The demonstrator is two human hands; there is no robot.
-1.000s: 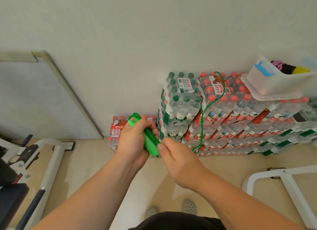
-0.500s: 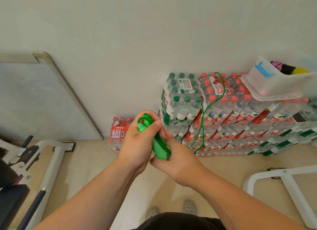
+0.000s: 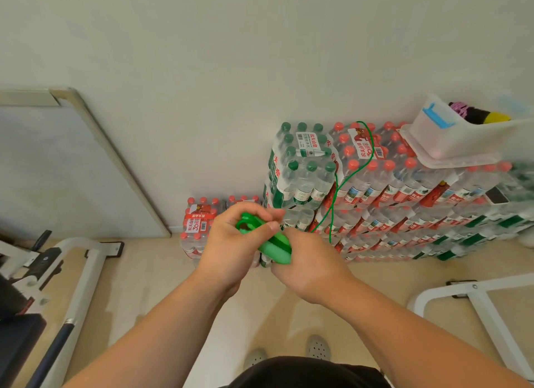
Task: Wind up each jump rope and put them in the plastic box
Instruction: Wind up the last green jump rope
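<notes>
A green jump rope is in my hands in front of me. My left hand (image 3: 231, 243) grips its two green handles (image 3: 274, 246) together, thumb across them. My right hand (image 3: 309, 263) sits at the handles' lower end and holds the thin green cord (image 3: 335, 191), which loops up over the stacked water bottles and back down. A clear plastic box (image 3: 450, 139) with a blue clip stands on the bottle stack at the right; wound ropes in purple, black and yellow (image 3: 479, 116) lie inside it.
Shrink-wrapped packs of water bottles (image 3: 390, 191) are stacked against the wall, with a lower pack (image 3: 199, 223) to the left. A board (image 3: 72, 168) leans on the wall at left. White exercise-machine frames (image 3: 83, 275) stand on the floor at both sides.
Both hands have risen a little and shifted right with the handles. My right hand has moved round under the handles' end, and the loose cord loop has grown shorter.
</notes>
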